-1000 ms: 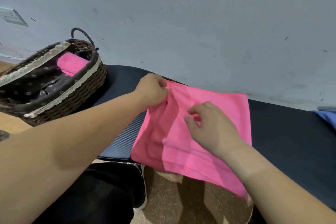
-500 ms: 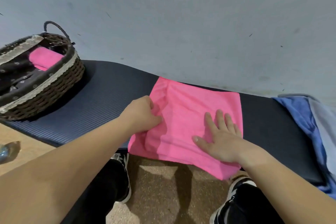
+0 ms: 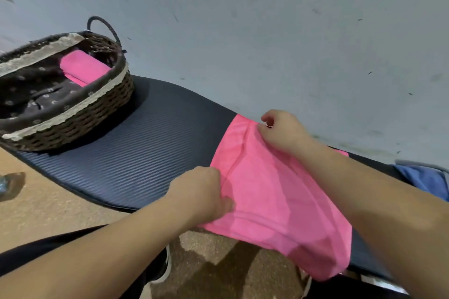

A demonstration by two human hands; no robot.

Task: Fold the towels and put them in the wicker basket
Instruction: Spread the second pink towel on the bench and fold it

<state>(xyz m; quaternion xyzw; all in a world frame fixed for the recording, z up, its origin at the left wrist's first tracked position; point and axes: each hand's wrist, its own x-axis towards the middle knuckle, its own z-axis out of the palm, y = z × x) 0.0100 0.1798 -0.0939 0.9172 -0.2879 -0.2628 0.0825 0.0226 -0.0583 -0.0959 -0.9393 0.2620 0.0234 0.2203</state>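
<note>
A pink towel (image 3: 274,192) lies spread on the dark ribbed mat (image 3: 145,143) that covers the desk, right of centre. Its far edge sits close to the grey wall (image 3: 267,31), and its near edge hangs over the front of the desk above the speckled floor (image 3: 48,206). A long crease runs down the towel just inside its left edge.

The left hand (image 3: 201,192) is at the towel's left edge, toward the near side. Its fingers are curled and clamped on the cloth, with the thumb pressed on top. The right hand (image 3: 283,130) reaches across to the far edge, close to the far left corner. Its fingers are bent together and pinch the hem there, and the right forearm crosses over the towel's right half.

The wicker basket (image 3: 80,114) stands on the left end of the mat, well apart from the spread towel. It has a dark flowered lining and a pale lace trim. A folded pink towel (image 3: 83,69) lies inside it, toward the far right end. A blue cloth (image 3: 427,179) shows at the right edge of the view, on the far right of the desk.
</note>
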